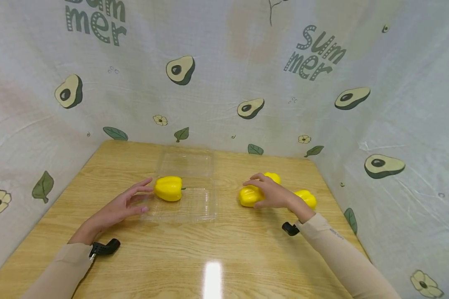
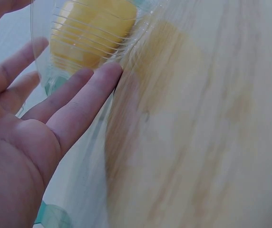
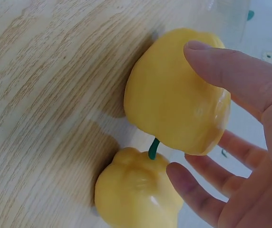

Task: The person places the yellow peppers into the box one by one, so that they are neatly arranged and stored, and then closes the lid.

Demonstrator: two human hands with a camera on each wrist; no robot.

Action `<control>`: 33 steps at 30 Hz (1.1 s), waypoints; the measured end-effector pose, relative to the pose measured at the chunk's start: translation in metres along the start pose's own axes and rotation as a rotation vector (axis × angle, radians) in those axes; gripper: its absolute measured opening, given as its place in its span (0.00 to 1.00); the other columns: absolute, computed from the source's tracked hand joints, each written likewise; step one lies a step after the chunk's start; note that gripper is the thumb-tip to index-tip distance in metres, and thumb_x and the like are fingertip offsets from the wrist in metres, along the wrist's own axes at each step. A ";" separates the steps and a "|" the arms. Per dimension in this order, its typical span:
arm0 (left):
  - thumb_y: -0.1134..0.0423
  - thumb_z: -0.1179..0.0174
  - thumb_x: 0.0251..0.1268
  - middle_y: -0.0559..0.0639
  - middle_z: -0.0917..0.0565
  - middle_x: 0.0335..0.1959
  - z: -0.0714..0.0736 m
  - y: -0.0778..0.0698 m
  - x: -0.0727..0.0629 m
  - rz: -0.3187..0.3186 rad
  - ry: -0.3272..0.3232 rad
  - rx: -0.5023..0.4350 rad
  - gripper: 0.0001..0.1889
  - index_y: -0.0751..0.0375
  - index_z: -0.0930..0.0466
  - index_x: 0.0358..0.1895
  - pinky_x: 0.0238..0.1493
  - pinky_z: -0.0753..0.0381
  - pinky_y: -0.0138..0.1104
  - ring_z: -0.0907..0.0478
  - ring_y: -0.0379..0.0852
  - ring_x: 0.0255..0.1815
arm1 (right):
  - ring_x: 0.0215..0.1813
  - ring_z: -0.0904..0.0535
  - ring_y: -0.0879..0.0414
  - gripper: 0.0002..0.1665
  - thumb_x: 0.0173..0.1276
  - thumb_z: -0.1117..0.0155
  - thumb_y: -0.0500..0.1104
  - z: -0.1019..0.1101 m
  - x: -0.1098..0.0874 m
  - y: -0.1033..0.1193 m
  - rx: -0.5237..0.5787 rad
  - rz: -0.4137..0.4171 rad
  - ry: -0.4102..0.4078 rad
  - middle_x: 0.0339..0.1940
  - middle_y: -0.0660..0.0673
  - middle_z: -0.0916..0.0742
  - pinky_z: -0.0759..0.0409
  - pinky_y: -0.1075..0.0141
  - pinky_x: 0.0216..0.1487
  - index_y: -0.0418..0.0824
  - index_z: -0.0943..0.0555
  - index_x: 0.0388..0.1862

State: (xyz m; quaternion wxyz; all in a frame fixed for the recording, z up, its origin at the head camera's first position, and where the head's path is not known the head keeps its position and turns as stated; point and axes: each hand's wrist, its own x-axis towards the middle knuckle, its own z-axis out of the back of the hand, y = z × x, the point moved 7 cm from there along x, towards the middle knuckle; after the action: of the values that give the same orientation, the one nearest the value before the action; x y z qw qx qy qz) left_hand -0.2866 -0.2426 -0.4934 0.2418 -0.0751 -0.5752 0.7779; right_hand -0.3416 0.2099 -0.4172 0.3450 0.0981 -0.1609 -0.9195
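A clear plastic clamshell container [image 1: 198, 207] lies on the table with its lid folded back. Inside its left part is a yellow bell pepper [image 1: 168, 188], seen through the ribbed wall in the left wrist view [image 2: 93, 35]. My left hand [image 1: 123, 203] is at the container's left edge, fingers spread and fingertips right at the wall. To the right, my right hand [image 1: 275, 194] grips a second yellow bell pepper [image 1: 248, 196], thumb on one side and fingers round the other. Its green stem [image 3: 153, 148] shows in the right wrist view, close over the wood.
Two more yellow bell peppers are near the right hand: one behind it [image 1: 274, 177], one beside the wrist [image 1: 307, 199]. A printed cloth [image 1: 217, 83] hangs around the table's back and sides. Black wrist cameras sit on both wrists.
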 end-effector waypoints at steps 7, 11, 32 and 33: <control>0.69 0.35 0.76 0.60 0.55 0.89 0.000 0.001 0.000 -0.008 0.006 0.010 0.29 0.63 0.32 0.76 0.67 0.28 0.22 0.39 0.77 0.78 | 0.67 0.26 0.40 0.43 0.64 0.17 0.41 -0.004 0.000 -0.009 -0.049 -0.022 0.001 0.69 0.38 0.24 0.25 0.40 0.69 0.43 0.25 0.77; 0.70 0.35 0.76 0.63 0.55 0.88 -0.001 -0.001 0.000 -0.019 0.006 0.019 0.29 0.65 0.32 0.76 0.67 0.28 0.22 0.39 0.79 0.77 | 0.67 0.25 0.41 0.44 0.64 0.18 0.41 -0.004 0.000 -0.009 -0.040 -0.036 0.011 0.69 0.39 0.23 0.24 0.41 0.70 0.44 0.26 0.77; 0.69 0.35 0.76 0.63 0.56 0.88 -0.001 -0.002 0.000 -0.011 0.012 0.005 0.29 0.65 0.32 0.76 0.67 0.28 0.21 0.41 0.80 0.78 | 0.62 0.23 0.45 0.40 0.66 0.20 0.40 -0.007 0.002 -0.009 -0.017 -0.065 -0.004 0.66 0.40 0.23 0.22 0.44 0.68 0.42 0.25 0.76; 0.69 0.35 0.76 0.63 0.56 0.89 -0.001 -0.001 0.001 -0.011 0.011 0.007 0.29 0.65 0.32 0.76 0.67 0.28 0.22 0.41 0.80 0.78 | 0.62 0.23 0.46 0.40 0.66 0.20 0.40 -0.007 0.002 -0.010 -0.017 -0.067 -0.006 0.65 0.40 0.23 0.22 0.44 0.68 0.42 0.25 0.76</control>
State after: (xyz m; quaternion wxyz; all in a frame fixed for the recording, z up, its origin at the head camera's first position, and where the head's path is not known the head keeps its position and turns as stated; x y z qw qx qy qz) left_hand -0.2862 -0.2412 -0.4923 0.2494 -0.0754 -0.5714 0.7782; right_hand -0.3470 0.2134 -0.4278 0.3142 0.0976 -0.1509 -0.9322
